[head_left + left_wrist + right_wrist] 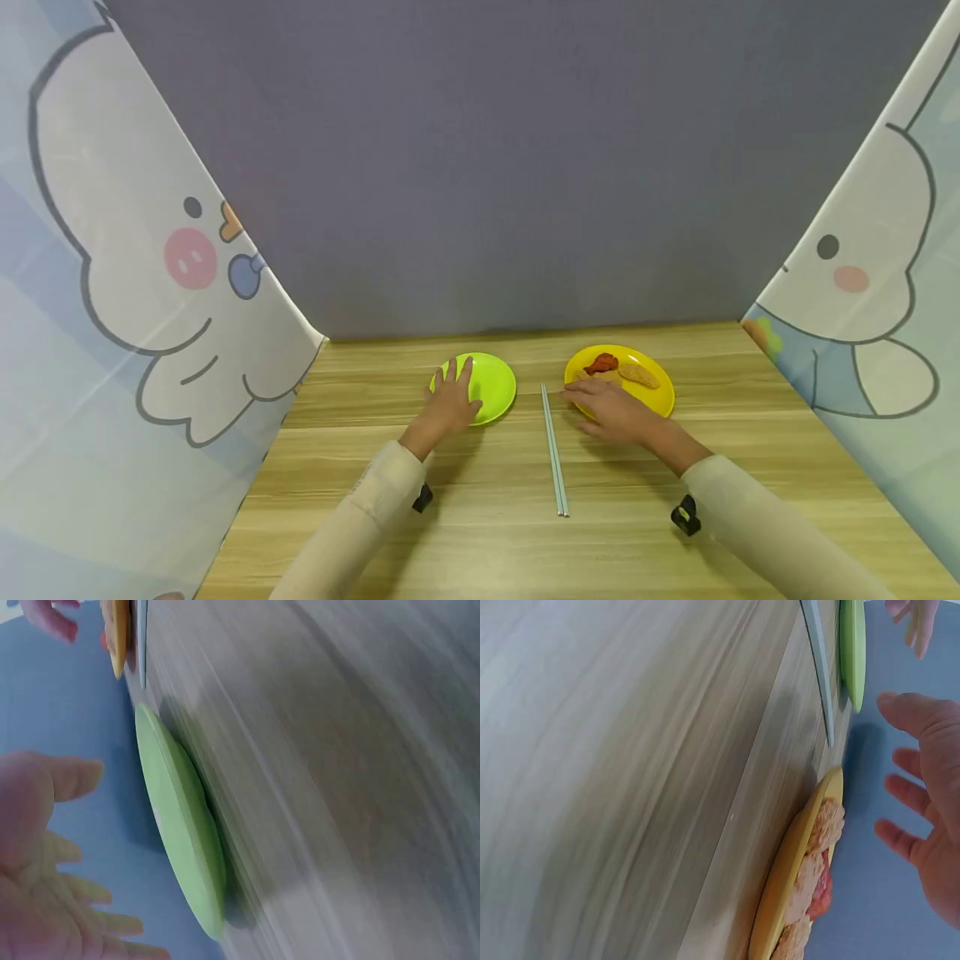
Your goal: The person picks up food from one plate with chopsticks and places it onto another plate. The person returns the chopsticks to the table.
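Note:
My left hand [447,403] hovers over the left part of a lime green plate [495,392], fingers spread and holding nothing. In the left wrist view a gap shows between that hand [45,885] and the green plate [180,817]. My right hand [611,410] is above the near left edge of a yellow plate [663,403], its fingers loosely extended. On the yellow plate lie a reddish-brown food piece [602,363] and several tan breaded pieces [639,375]; the hand partly hides one. Between the plates, a pair of pale chopsticks [555,454] lies lengthwise, near the right hand's fingertips.
The wood-grain table [495,550] carries everything. A grey panel [525,167] rises behind it. Panels with cartoon prints stand at the left [247,375] and right [817,367]. A black wrist strap piece [686,515] hangs below the right sleeve.

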Motion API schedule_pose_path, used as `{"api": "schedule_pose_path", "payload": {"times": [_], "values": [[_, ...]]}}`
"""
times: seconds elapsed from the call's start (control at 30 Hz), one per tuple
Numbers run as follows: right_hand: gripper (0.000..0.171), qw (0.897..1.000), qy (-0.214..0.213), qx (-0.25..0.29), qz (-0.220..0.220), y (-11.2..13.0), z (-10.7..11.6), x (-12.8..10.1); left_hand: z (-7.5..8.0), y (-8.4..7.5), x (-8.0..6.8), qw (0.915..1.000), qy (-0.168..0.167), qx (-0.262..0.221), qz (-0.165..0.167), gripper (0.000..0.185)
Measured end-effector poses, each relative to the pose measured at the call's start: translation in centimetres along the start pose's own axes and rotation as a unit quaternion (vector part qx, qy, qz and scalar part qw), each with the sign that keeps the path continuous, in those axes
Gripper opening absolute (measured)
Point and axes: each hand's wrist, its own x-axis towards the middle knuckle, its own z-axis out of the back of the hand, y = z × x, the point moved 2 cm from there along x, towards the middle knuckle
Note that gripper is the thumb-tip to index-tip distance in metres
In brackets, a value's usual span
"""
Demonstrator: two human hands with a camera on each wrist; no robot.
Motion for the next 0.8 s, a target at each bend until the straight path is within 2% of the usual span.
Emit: {"api": "schedule_pose_path", "payload": {"times": [0.2,0.33,0.53,0.8], "values": [[0.039,0.996,0.023,0.005,0.085,1.1,-0.3,0.8,0.6,2.1,0.9,0.9964,-0.03,-0.058,0.054,0.079],[0.034,0.989,0.04,0.019,0.143,2.1,-0.6,1.0,0.8,3.4,1.5,0.9913,-0.03,-0.097,0.083,0.076],[0.029,0.984,0.074,0.032,0.161,3.0,-1.2,1.1,0.9,4.8,1.7,0.9843,-0.015,-0.143,0.102,0.074],[0.03,0.978,0.064,0.005,0.2,3.5,-2.3,1.3,1.0,5.9,1.9,0.9776,-0.025,-0.181,0.105,0.073]]}}
